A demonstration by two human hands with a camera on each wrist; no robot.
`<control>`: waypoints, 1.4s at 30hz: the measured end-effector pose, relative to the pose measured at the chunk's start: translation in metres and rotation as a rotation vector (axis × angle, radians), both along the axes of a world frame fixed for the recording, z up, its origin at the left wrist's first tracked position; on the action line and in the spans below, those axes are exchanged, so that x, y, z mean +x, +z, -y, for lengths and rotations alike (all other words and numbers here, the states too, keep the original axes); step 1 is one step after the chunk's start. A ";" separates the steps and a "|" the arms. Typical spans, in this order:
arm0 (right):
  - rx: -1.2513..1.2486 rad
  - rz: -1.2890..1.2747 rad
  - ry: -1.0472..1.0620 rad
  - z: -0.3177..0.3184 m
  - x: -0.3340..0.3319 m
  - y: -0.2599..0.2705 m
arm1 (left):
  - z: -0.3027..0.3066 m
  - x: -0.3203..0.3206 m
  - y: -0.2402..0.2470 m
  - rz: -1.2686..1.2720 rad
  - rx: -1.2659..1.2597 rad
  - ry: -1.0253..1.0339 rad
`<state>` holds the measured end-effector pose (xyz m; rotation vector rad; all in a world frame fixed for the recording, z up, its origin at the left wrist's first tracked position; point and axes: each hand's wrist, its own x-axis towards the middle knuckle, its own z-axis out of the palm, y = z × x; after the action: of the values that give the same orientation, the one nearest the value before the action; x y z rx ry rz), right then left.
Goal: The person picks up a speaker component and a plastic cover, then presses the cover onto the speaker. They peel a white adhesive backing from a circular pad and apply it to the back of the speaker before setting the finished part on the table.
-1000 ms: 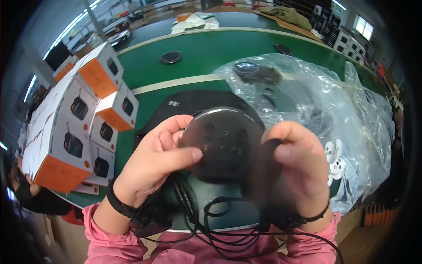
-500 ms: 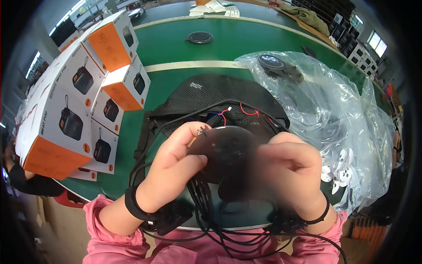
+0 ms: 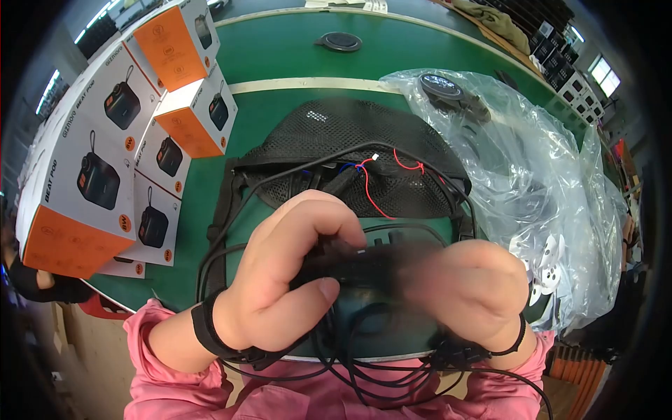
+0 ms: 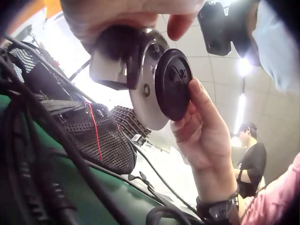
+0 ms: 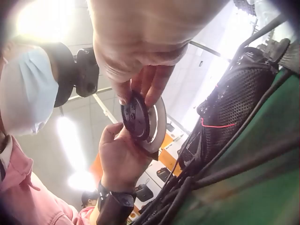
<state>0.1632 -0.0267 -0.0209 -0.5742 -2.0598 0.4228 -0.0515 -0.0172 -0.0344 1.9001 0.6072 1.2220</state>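
My left hand (image 3: 276,273) grips a round black part, seen nearly edge-on in the head view, with a glossy disc face (image 4: 143,101) and a blocky portion (image 4: 110,63) beside the palm. A smaller black disc (image 4: 173,86) with a raised rim and slots in its middle is pinched by my right hand (image 3: 472,290) between thumb and fingers. This small disc stands face to face with the larger one (image 5: 159,123), overlapping it in both wrist views. Blur covers the right fingers in the head view.
Behind the hands lies a black mesh bag (image 3: 350,133) with red wires. Boxes (image 3: 91,161) are stacked at left, clear plastic sheeting (image 3: 511,175) and white perforated pieces (image 3: 549,266) at right. Black cables (image 3: 364,364) loop below the hands; another disc (image 3: 341,42) lies farther back.
The larger black part has turned from face-on to nearly edge-on in my left hand. My right hand has kept the small disc at its right side. The head view has shifted.
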 end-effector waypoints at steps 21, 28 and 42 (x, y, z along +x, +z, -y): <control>0.094 0.053 0.064 -0.001 0.004 0.002 | 0.008 0.003 0.009 -0.157 0.148 0.030; -0.238 -0.075 0.109 0.002 0.003 -0.004 | 0.009 0.003 0.009 -0.145 0.104 0.048; 0.199 0.165 0.086 0.003 0.009 0.006 | 0.008 0.006 0.010 -0.167 0.244 0.055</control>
<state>0.1723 -0.0299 -0.0153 -0.4136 -2.2593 0.2217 -0.0451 -0.0256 -0.0246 2.2195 0.6238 1.2262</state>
